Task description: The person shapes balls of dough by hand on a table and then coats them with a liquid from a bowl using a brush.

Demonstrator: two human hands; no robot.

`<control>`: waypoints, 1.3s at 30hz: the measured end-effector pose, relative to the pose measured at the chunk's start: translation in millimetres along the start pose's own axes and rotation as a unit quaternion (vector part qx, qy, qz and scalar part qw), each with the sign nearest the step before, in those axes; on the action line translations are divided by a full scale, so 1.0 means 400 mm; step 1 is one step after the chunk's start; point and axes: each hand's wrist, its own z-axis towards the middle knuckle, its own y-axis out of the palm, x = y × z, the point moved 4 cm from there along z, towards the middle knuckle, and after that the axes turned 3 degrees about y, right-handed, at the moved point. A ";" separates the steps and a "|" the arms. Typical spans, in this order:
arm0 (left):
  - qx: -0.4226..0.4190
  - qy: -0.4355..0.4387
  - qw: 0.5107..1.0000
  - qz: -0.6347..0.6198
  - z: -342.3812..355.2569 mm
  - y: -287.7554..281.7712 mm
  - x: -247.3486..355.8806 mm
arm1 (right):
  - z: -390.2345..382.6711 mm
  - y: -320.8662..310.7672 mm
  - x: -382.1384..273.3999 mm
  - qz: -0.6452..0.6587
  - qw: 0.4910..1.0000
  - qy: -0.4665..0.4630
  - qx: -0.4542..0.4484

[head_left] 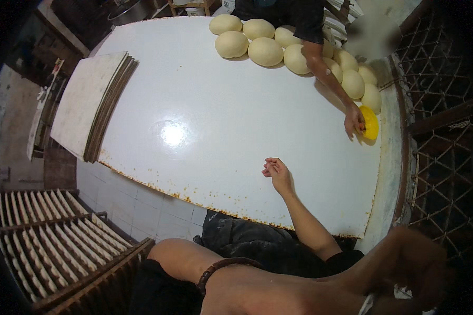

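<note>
My right hand (278, 176) is over the near half of the white table (205, 131), its fingers loosely bent and apart, nothing in them. A bare arm with a brown beaded bracelet (210, 275) crosses the lower edge very close to the camera. At its right end, what seems to be my left hand (417, 262) is dark and blurred, its fingers unclear. Across the table a co-worker's hand (355, 121) touches a yellow round plastic piece (371, 123) by the right edge. Several large pale dough balls (265, 51) lie along the far right edge.
Stacked boards (89, 105) lie at the table's left end. Lower left, a rack (63, 236) holds rows of long pale strips. A metal lattice (446, 157) stands along the right side. Brown specks line the near table edge. A large pot (129, 13) stands far left.
</note>
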 end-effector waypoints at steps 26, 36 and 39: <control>0.151 -0.104 0.980 0.070 -0.210 -0.392 0.331 | 0.028 0.039 0.029 0.006 0.989 0.037 0.143; 0.575 -0.281 0.766 -0.060 -0.480 -0.937 0.265 | 0.026 0.273 -0.043 -0.304 0.859 -0.018 0.412; 0.546 -0.331 0.768 0.054 -0.528 -1.133 0.171 | 0.051 0.317 -0.046 -0.491 0.762 -0.069 0.417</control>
